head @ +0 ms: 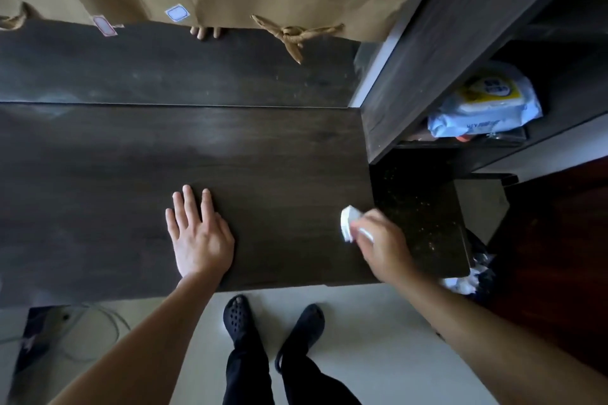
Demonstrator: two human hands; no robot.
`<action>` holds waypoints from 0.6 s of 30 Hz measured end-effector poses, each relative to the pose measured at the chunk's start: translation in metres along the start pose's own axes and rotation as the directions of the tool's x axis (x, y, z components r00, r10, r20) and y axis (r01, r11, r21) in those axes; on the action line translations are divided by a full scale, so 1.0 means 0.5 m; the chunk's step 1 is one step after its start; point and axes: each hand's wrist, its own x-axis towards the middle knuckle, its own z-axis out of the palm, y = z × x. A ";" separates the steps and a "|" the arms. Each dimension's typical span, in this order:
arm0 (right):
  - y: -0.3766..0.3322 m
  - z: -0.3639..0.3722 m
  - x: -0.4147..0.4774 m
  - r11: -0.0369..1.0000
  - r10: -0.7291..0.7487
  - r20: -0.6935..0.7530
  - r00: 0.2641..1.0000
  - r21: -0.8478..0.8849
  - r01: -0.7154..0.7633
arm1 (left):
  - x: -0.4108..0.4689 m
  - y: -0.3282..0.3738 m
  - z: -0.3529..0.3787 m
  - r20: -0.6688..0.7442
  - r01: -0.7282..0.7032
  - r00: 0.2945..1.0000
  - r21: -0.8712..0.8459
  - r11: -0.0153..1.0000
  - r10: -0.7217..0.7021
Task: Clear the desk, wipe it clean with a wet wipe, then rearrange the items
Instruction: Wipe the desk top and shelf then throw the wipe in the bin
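the wiping step looks to be in hand: the right hand (378, 240) grasps a bunched wet wipe (349, 222) at the right edge of the bare dark desk (263, 154), seemingly touching it. the left hand (197, 233) lies flat, fingers straight, steadying. next, sweep the wipe leftward across the unwiped top.

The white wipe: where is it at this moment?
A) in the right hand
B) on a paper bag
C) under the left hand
A: the right hand grips the folded wipe at the right edge of the desk; the left hand lies flat on it, holding nothing.
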 end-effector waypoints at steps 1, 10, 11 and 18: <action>-0.009 -0.001 -0.057 1.000 -0.019 0.061 0.998 0.021 0.018 | -0.005 0.000 0.000 -0.005 -0.007 1.000 -0.003 1.000 0.007; 0.009 -0.009 -0.025 0.980 0.196 -0.070 0.978 -0.022 -0.198 | -0.067 -0.006 -0.003 -0.023 -0.084 0.996 -0.010 0.996 0.084; -0.006 0.001 -0.054 0.988 0.154 -0.030 0.988 -0.011 -0.154 | -0.069 -0.007 -0.003 -0.027 -0.086 0.996 -0.013 0.996 0.086; -0.008 -0.013 -0.129 1.000 0.003 0.238 0.971 0.003 -0.004 | -0.069 -0.006 -0.001 -0.049 -0.087 0.995 -0.025 0.996 0.085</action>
